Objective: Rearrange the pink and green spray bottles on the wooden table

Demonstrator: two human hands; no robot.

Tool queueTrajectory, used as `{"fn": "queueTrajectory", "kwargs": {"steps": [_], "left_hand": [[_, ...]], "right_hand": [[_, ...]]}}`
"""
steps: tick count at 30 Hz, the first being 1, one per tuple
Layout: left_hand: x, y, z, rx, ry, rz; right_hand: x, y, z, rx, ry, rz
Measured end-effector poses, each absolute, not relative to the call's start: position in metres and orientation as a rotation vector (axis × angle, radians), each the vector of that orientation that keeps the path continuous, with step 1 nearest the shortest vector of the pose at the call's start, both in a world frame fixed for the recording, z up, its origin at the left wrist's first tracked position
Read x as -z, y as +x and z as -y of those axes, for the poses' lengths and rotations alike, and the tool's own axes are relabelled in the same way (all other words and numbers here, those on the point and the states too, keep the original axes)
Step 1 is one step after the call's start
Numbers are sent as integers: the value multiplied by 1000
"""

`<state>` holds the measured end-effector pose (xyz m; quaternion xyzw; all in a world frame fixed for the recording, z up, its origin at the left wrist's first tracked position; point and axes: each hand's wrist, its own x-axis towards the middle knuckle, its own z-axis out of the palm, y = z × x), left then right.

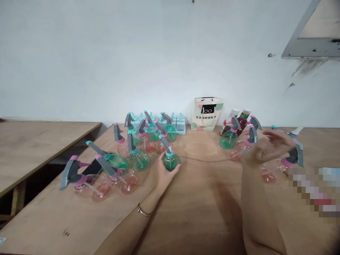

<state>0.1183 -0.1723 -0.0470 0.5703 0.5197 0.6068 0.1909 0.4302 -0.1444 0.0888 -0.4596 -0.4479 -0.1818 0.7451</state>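
Spray bottle point(171, 162), green, one: in the grip of the left hand point(166, 173), mid-bench point(202, 216).
Teal collar, grey head; hand closed about the body. Right hand point(275, 146), blurred, loosely open near a pink-collared bottle point(288, 162); contact unclear. Paper bag point(204, 120) behind.

forearms point(124, 226): bare | left wrist point(149, 202): thin silver-coloured bangle point(143, 213)

Head view, facing forward and down across table point(196, 216) toward wall point(132, 53); hands point(165, 177) fairly near.
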Motion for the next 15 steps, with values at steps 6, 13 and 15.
{"fn": "queueTrajectory", "kwargs": {"steps": [6, 13, 15], "left_hand": [[54, 138, 191, -1704, 1514, -1259], [58, 139, 201, -1576, 1585, -975], [58, 140, 203, -1577, 1624, -1014]], "right_hand": [[-73, 315, 164, -853, -787, 1916], [-44, 284, 152, -1218, -613, 1869], [-53, 288, 155, -1126, -652, 1905]]}}
